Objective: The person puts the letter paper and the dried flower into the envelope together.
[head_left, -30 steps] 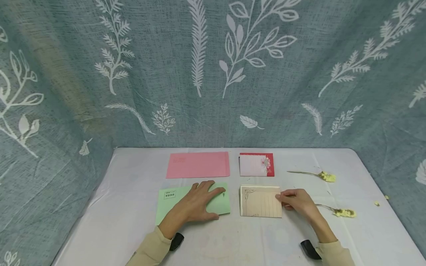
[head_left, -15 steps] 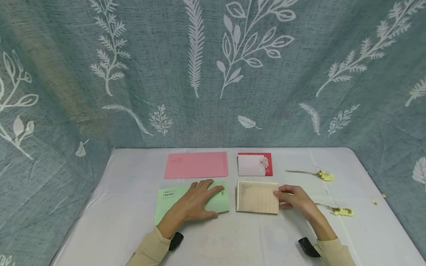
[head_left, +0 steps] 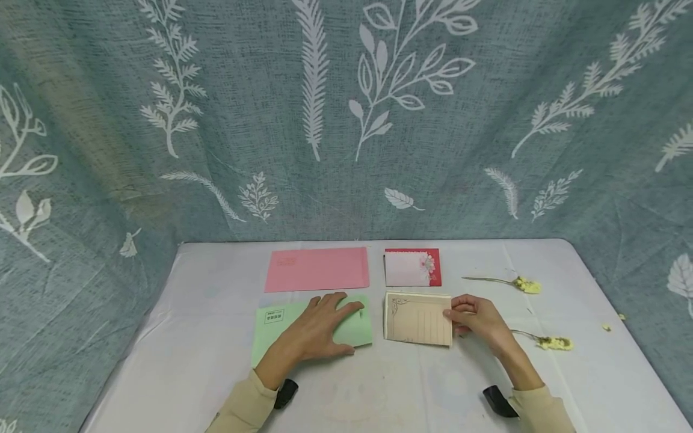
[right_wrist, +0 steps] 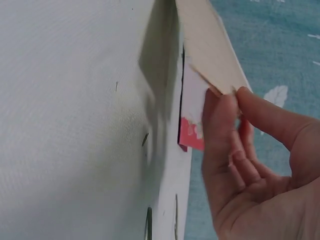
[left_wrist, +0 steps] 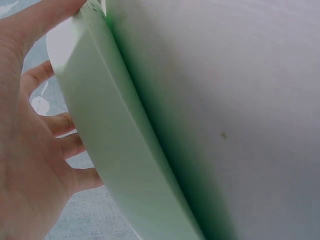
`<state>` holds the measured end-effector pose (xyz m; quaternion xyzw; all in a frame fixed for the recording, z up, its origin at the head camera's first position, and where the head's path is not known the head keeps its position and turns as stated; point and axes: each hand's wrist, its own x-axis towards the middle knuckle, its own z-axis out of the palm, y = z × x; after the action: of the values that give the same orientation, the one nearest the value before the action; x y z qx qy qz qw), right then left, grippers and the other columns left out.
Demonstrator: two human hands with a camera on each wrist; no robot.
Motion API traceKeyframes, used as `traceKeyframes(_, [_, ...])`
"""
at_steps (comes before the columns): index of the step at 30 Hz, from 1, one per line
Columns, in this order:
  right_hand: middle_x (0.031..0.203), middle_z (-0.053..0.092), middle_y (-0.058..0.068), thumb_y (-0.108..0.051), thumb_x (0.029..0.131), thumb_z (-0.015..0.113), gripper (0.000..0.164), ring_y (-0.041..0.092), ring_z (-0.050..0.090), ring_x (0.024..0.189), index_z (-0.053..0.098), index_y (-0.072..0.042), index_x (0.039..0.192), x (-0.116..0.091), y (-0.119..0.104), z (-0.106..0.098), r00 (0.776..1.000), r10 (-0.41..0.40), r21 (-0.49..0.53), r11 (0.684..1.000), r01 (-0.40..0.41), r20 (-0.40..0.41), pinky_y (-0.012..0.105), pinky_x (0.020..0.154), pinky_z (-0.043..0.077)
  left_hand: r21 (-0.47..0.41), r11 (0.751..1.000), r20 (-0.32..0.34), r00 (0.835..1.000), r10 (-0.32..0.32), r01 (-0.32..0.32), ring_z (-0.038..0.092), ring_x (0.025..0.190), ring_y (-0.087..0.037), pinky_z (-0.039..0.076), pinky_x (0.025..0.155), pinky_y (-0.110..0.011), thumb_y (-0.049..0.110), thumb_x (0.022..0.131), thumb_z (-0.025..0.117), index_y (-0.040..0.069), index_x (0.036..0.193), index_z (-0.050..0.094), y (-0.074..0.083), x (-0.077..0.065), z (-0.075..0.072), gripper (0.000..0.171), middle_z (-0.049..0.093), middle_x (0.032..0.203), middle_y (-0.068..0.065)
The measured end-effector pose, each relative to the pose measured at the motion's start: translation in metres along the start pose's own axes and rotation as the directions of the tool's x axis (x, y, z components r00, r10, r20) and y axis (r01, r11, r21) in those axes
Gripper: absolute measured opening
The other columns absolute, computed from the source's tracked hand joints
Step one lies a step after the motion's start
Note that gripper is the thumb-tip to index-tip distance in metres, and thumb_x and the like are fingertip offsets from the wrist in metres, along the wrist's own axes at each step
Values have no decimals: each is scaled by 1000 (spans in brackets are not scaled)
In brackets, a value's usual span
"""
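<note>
My left hand (head_left: 319, 331) lies spread over a pale green envelope (head_left: 354, 325), which has a small printed box at its upper left corner. In the left wrist view, the thumb reaches along one side of the envelope (left_wrist: 107, 120) while the fingers touch the other. My right hand (head_left: 479, 319) pinches the right edge of a beige lined card (head_left: 417, 319) with scroll decoration, between thumb and fingertips. Seen from the right wrist, that card (right_wrist: 212, 47) tilts above the table, with its shadow beneath. Another pale layer shows along the card's left edge.
Behind the green envelope lies a pink envelope (head_left: 316, 269). A red and white floral card (head_left: 414, 267) lies behind the beige card. Two yellow flowers on stems, an upper flower (head_left: 526, 284) and a lower flower (head_left: 554, 343), lie to the right on the white table (head_left: 368, 391).
My right hand has lifted the beige card slightly and carried it a little away from the table's front. The left hand stays in place on the green envelope.
</note>
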<state>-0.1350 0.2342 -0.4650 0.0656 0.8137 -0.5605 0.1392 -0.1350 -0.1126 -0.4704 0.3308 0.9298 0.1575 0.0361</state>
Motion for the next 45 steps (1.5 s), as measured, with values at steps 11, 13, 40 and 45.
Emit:
traceKeyframes(11, [98,70,8,-10,90,70,47,10,68,75,51,13,128,6,-10,4,999,-20,85,996,23,-29,29,68,58,-7,1000,-10,1000,3,-3,44,131,-32,36,103,-59,51,75,79,23,144,46,-3,-1,0,81,45,142,-16])
traceKeyframes(13, [97,70,8,-9,90,70,45,10,68,76,53,15,125,6,-11,6,1000,-16,95,995,19,-27,28,68,58,-10,1000,-16,1000,7,-8,44,131,-33,37,103,-59,50,75,80,23,144,46,-3,-1,0,81,46,142,-17])
traceKeyframes(40, [83,71,8,-15,93,67,39,10,66,63,57,15,116,12,-5,28,995,-35,22,999,33,97,26,63,57,51,998,-72,997,32,-29,46,129,-29,39,102,-53,51,73,80,22,142,45,-3,0,6,83,48,139,-14])
traceKeyframes(45, [85,71,9,-14,94,66,41,9,66,64,56,17,119,12,-10,28,993,-41,29,999,38,114,24,63,56,45,999,-80,996,30,-27,48,126,-30,39,102,-53,50,74,81,21,143,44,-5,0,6,83,47,139,-14])
